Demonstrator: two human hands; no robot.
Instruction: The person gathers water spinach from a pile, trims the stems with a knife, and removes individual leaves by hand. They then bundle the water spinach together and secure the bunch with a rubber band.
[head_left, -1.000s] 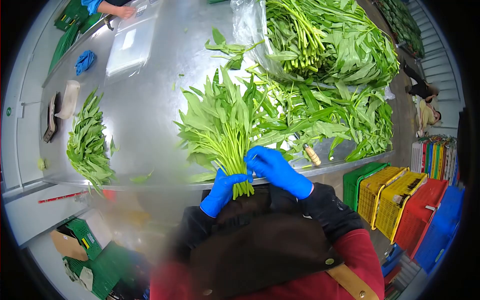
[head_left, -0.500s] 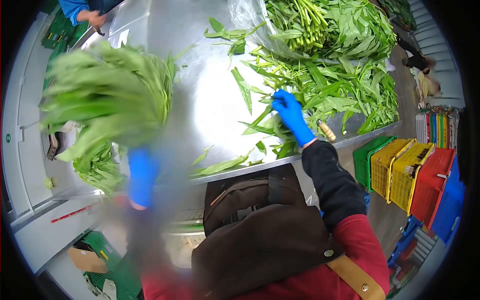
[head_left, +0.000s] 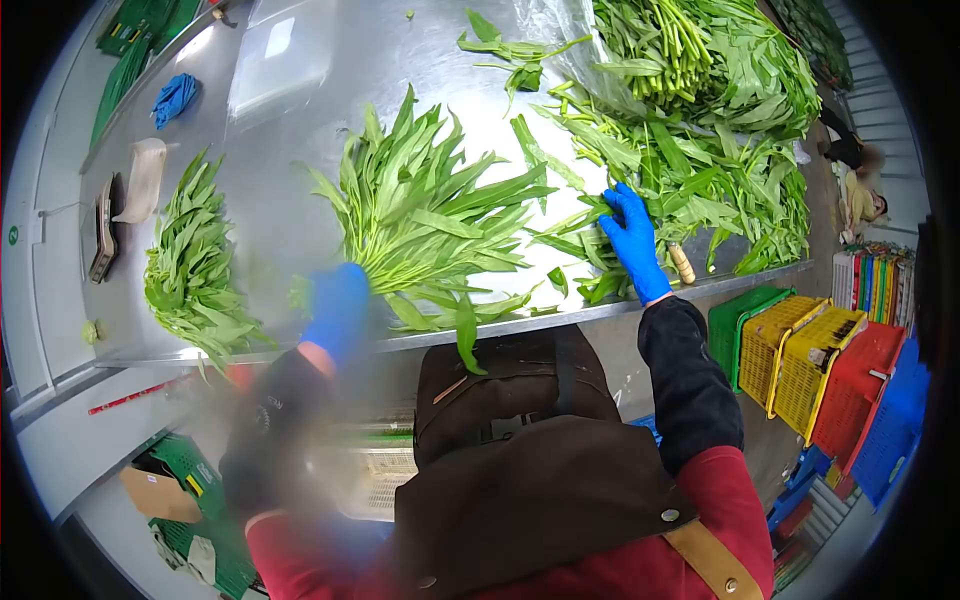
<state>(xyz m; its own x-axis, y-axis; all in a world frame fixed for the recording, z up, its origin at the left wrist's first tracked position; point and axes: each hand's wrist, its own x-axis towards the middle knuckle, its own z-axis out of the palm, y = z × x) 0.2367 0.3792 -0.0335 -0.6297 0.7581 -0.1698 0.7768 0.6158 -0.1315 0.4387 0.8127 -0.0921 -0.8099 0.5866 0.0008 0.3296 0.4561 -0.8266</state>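
My left hand [head_left: 338, 308], in a blue glove and slightly blurred, is closed around the stem ends of a bunch of water spinach [head_left: 430, 210]. The leaves fan out away from me over the metal table [head_left: 290, 150]. My right hand [head_left: 632, 240], also blue-gloved, lies at the edge of a heap of loose water spinach [head_left: 700, 180], its fingers apart and touching leaves. A wooden handle [head_left: 682, 263] pokes out beside the right wrist; whatever it belongs to is hidden under leaves. Another bunch of greens [head_left: 200, 265] rests on the table at the left.
A clear plastic bag [head_left: 565, 45] lies by the stacked greens at the back. At the left are a stapler-like tool [head_left: 103, 230], a pale scoop-shaped piece [head_left: 143, 180] and a crumpled blue glove [head_left: 175, 98]. Coloured crates [head_left: 780, 345] stand right of the table; people are beyond.
My left hand has brought the bunch from the left toward the table's middle and lowered it. The right hand stays by the heap. A co-worker's blue sleeve has left the top left.
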